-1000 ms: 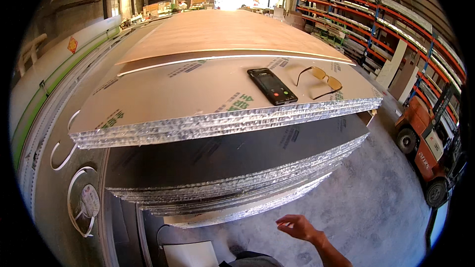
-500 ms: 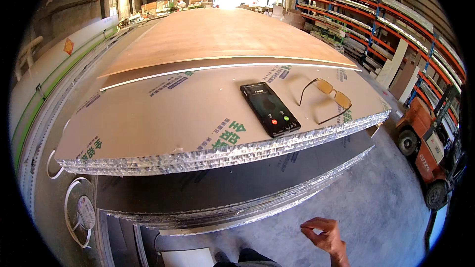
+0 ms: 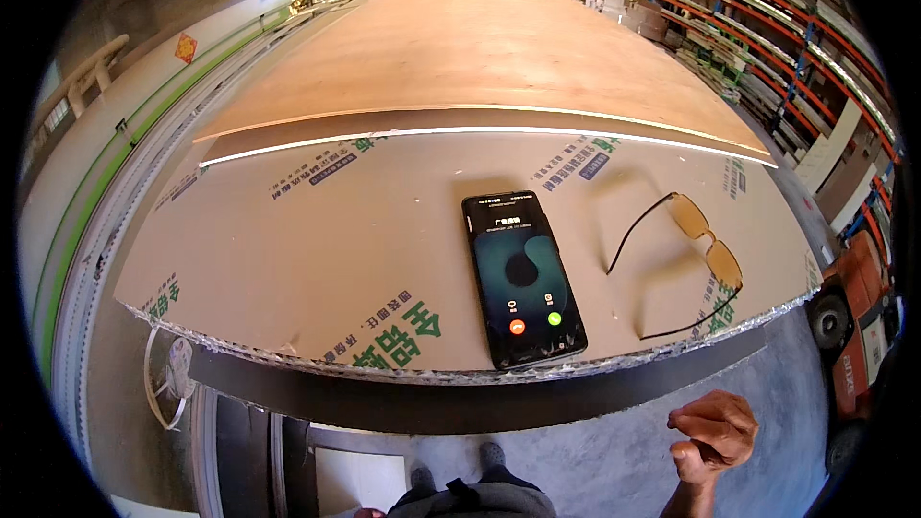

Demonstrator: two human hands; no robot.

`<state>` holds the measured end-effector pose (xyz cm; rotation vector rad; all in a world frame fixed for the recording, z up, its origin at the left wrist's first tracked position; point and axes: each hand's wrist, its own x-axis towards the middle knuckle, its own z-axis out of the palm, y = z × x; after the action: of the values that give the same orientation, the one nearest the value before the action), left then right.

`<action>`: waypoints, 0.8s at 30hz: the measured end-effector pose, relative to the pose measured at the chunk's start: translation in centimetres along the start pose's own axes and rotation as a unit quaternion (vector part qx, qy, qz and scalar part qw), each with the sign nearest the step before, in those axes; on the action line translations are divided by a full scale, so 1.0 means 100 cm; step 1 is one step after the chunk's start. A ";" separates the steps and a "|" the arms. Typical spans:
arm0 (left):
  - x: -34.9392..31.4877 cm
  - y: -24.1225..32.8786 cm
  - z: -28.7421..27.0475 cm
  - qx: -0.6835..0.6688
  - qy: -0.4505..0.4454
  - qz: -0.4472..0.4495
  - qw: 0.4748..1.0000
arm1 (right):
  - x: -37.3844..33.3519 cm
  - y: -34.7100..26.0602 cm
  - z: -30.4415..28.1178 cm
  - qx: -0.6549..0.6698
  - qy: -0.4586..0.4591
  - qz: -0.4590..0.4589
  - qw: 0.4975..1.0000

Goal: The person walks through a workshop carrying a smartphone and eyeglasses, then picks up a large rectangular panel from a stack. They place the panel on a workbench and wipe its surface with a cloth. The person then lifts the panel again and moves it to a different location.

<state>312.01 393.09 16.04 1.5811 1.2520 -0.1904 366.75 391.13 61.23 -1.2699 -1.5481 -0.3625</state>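
Observation:
A black smartphone (image 3: 524,278) lies face up on the brown printed panel (image 3: 317,249), its lower end at the panel's front edge. The lit screen has a red and a green round button. Beside it on the right rests a pair of glasses (image 3: 688,218) with amber lenses, temples unfolded. My right hand (image 3: 715,432) hangs in the air in front of the panel's right part, touching nothing. Its fingers are loosely curled, the thumb stands apart, and nothing shows between them. Only a sliver of my left hand (image 3: 369,513) shows at the lower edge; its fingers are hidden.
Large wood-faced boards (image 3: 460,58) lie behind the phone on the stack. Rough panel edges face me. A long machine (image 3: 144,134) with a green strip runs along the left. Orange-and-blue racks (image 3: 801,48) and a forklift (image 3: 857,297) stand at the right. A white board (image 3: 360,480) lies low in front.
The view has tilted down and drawn closer to the panel. My right hand has risen and moved right, its thumb now farther from the fingers. The phone's screen looks brighter.

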 end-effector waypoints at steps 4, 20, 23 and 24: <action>0.009 0.021 -0.010 0.058 -0.020 0.147 0.987 | 0.047 -0.014 0.005 -0.075 -0.044 -0.028 0.996; 0.034 0.096 -0.035 0.083 -0.098 0.046 0.991 | 0.120 -0.029 0.045 -0.040 -0.178 -0.064 0.981; 0.031 0.098 -0.035 0.103 -0.088 0.049 0.990 | 0.118 -0.037 0.053 -0.033 -0.191 -0.051 0.980; 0.032 0.094 -0.034 0.102 -0.085 0.050 0.990 | 0.119 -0.038 0.053 -0.023 -0.214 -0.073 0.974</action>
<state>319.21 398.75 21.23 1.7594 1.0446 -0.3922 362.18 399.92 70.50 -1.3321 -2.0140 -0.2259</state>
